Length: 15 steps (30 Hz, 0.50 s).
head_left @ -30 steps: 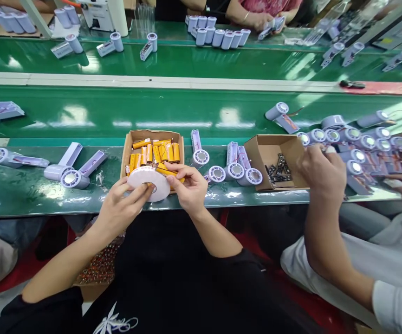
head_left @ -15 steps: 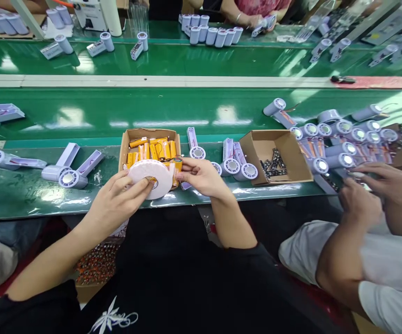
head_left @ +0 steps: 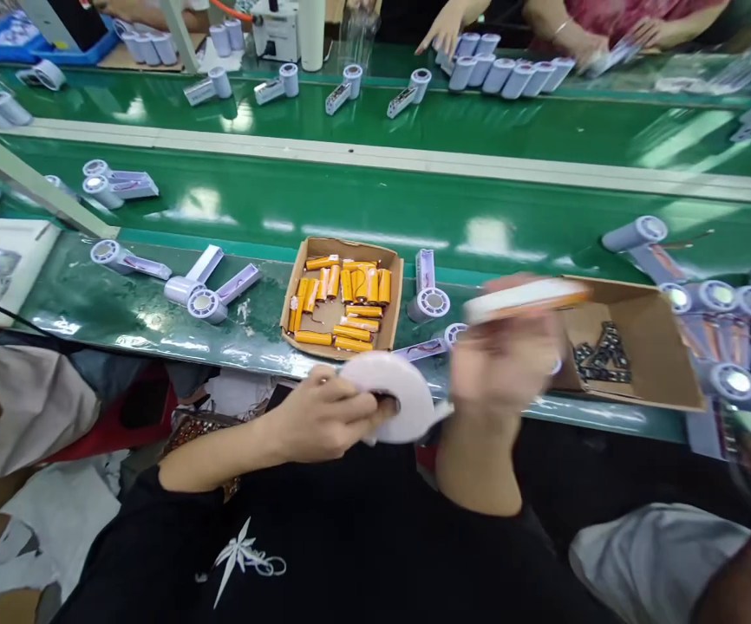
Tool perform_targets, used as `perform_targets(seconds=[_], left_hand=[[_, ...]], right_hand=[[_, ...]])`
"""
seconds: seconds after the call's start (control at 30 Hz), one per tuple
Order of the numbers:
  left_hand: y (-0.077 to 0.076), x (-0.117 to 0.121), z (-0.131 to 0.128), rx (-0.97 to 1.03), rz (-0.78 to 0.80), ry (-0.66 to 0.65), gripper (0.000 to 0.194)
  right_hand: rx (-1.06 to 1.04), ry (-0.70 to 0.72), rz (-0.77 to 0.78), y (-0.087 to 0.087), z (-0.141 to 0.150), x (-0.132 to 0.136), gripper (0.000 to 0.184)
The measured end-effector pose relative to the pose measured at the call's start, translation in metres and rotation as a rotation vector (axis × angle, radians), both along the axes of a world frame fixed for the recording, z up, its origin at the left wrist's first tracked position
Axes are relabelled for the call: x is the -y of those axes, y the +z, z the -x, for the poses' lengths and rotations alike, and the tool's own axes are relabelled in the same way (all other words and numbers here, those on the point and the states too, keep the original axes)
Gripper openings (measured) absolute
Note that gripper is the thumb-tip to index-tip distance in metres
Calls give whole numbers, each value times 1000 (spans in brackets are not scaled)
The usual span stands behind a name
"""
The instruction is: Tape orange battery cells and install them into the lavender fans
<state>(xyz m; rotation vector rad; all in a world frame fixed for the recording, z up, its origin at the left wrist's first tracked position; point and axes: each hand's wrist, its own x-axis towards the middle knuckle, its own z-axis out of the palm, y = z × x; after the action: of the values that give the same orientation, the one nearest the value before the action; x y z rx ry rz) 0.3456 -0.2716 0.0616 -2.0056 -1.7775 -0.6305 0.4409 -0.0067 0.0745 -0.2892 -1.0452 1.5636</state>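
Observation:
My left hand (head_left: 323,418) grips a roll of white tape (head_left: 411,394), its fingers in the core hole, just in front of the table edge. A short loose tape end (head_left: 440,414) sticks out from the roll's right side. My right hand (head_left: 489,368) is raised to the right of the roll, smeared by motion. A blurred orange battery (head_left: 561,301) with white along it is in its fingers. Behind the roll, a cardboard box (head_left: 292,334) holds several orange batteries (head_left: 367,284), some with pinkish-white strips on them.
Lilac handheld-fan bodies (head_left: 428,303) lie along the table on both sides. Right of my hand stands a cardboard box (head_left: 665,355) with small dark parts (head_left: 603,355). A green belt (head_left: 349,204) runs behind, with co-workers' hands (head_left: 444,30) across it.
My right hand has come away from the tape roll and swung right with the battery. The roll in my left hand has moved off the battery box toward my body. The view has shifted left.

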Motion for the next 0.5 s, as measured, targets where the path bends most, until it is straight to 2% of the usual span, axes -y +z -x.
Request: perform_targets(seconds=[0.03, 0.07, 0.1, 0.17, 0.23, 0.27, 0.3, 0.33, 0.4, 0.47, 0.5], left_hand=[[-2, 0, 4, 6, 44, -27, 35], [-4, 1, 11, 26, 95, -17, 36], [-5, 0, 23, 62, 150, 32, 39], [-2, -3, 58, 170, 292, 123, 49], [2, -3, 102, 306, 441, 64, 57], [4, 0, 124, 375, 473, 29, 57], [6, 6, 143, 427, 467, 50, 56], [6, 14, 160, 450, 439, 143, 53], [3, 34, 183, 386, 383, 490, 48], [0, 53, 193, 218, 455, 790, 41], [-1, 60, 196, 139, 538, 866, 38]], right_hand=[[-105, -145, -27, 3, 2, -14, 3], [-168, -264, -31, 3, 4, -25, 9], [-159, -315, -11, 0, 7, -31, 15], [-12, -162, 58, -11, 11, -29, 18], [91, -18, 61, -26, 11, -17, 39], [97, -10, 29, -32, 8, -12, 45], [82, -48, -16, -36, 3, -9, 45], [67, -111, -63, -39, -5, -9, 42], [94, -214, -129, -41, -26, -18, 37], [161, -266, -155, -41, -47, -30, 37], [171, -299, -168, -41, -56, -36, 36]])
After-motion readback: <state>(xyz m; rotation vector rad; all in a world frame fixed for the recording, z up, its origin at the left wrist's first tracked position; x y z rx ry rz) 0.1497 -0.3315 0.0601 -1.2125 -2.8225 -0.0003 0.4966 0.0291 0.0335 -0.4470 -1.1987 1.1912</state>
